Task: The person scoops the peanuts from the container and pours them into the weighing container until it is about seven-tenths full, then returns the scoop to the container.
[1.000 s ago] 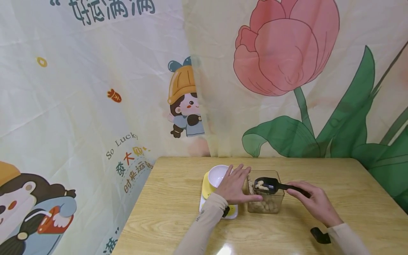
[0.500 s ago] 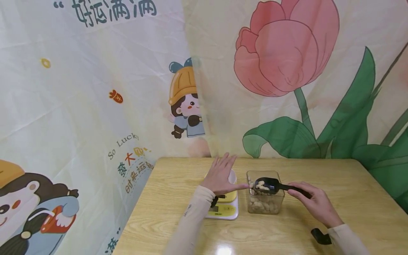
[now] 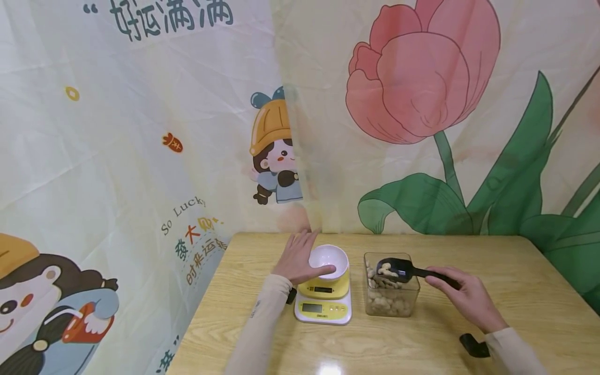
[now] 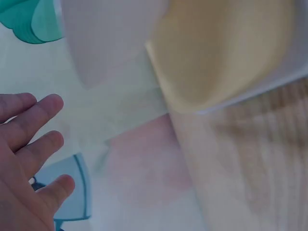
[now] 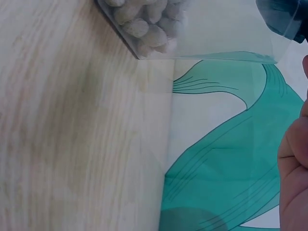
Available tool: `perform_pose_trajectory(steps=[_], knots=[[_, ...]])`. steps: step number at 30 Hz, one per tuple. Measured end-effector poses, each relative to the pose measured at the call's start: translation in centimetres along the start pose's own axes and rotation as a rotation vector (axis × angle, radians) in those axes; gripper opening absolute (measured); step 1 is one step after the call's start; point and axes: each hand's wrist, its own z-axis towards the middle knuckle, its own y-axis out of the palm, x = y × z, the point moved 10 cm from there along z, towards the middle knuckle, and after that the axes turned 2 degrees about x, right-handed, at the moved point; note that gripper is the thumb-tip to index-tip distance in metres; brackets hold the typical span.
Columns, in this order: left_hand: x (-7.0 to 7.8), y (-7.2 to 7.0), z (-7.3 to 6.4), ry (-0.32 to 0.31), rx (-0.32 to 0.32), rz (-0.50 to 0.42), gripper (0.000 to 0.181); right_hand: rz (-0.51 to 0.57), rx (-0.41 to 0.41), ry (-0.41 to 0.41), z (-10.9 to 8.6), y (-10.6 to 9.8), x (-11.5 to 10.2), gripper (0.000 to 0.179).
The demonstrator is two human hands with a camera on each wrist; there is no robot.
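While the right hand (image 3: 470, 297) grips a scoop (image 3: 405, 271), lettering (image 3: 183, 214) reads "So Lucky"

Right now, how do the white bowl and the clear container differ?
The white bowl is round and opaque; the clear container is squarish and see-through. The white bowl sits on the scale, while the clear container stands on the table, holding peanut-like pieces. Both have open tops.

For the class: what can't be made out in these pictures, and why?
Head view: any reading on the scale display, too small.
Head view: part of the bowl, hidden by the left hand.
Left wrist view: much of the bowl, cut off by the upper edge.
Right wrist view: much of the scoop and right hand, cut off by the edges.
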Motion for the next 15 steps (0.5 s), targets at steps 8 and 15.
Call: perform_pose_trajectory(steps=[8,15], knots=[[-1.8,2.4,-1.3,-0.069,-0.077,-0.037,0.124,0.037,-0.017,0.003,1.3,-0.7,-1.5,0.034],[-1.8,3.0,-1.6,-0.068,-0.090,-0.029,0.121,0.019,-0.038,-0.036,3.0,0.0,-3.3,0.037]])
